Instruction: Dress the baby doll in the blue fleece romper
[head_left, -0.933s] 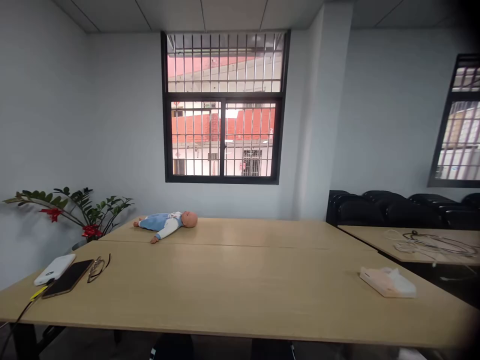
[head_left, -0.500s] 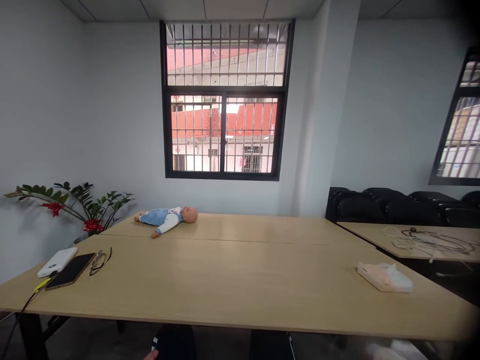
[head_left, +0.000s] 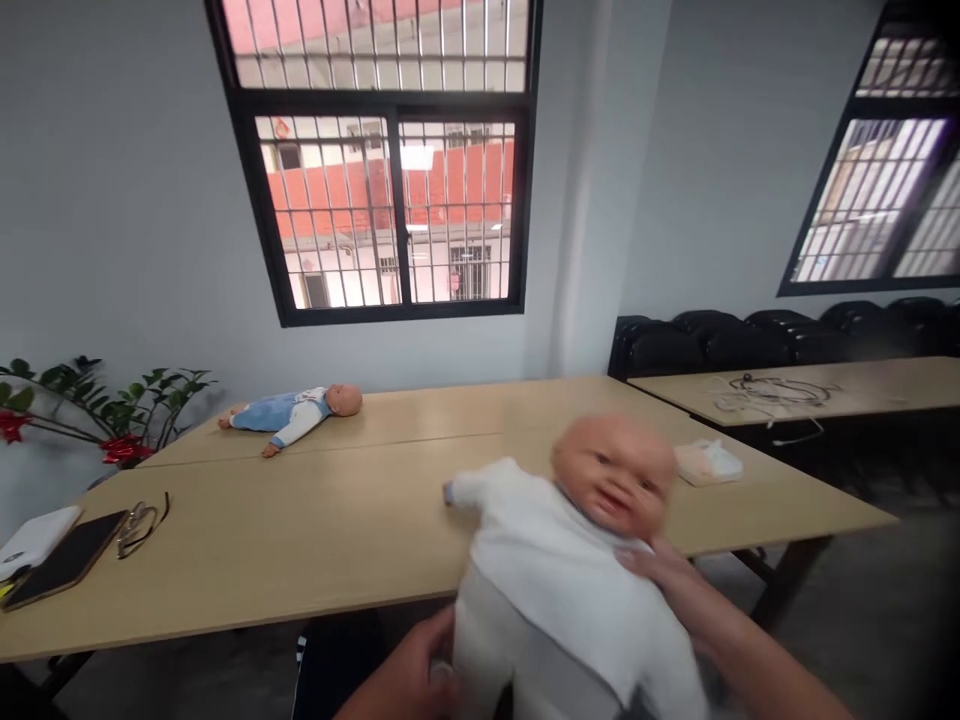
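A baby doll (head_left: pixel 562 570) in a white top and pale grey-white trousers is held up, tilted, in front of the table's near edge, facing me. My right hand (head_left: pixel 656 570) grips it by the shoulder just below the neck, fingers partly behind the head. My left hand (head_left: pixel 431 660) is closed at the doll's lower side, by the hip; its fingertips are partly hidden. One doll arm sticks out over the tabletop. A second doll (head_left: pixel 289 412), in blue and white clothes, lies on its back at the far left of the table.
On the wooden table (head_left: pixel 300 540), glasses (head_left: pixel 141 528), a dark phone (head_left: pixel 67 560) and a white device (head_left: pixel 37 540) lie at the left. A crumpled plastic packet (head_left: pixel 712 462) is behind the held doll. Cables (head_left: pixel 780 390) lie on another table; black chairs (head_left: pixel 667 345) and a plant (head_left: pixel 112 400) stand nearby.
The white-clothed doll has come into view from below, held in both hands. My view has turned right and down. The blue-clothed doll has stayed on the table.
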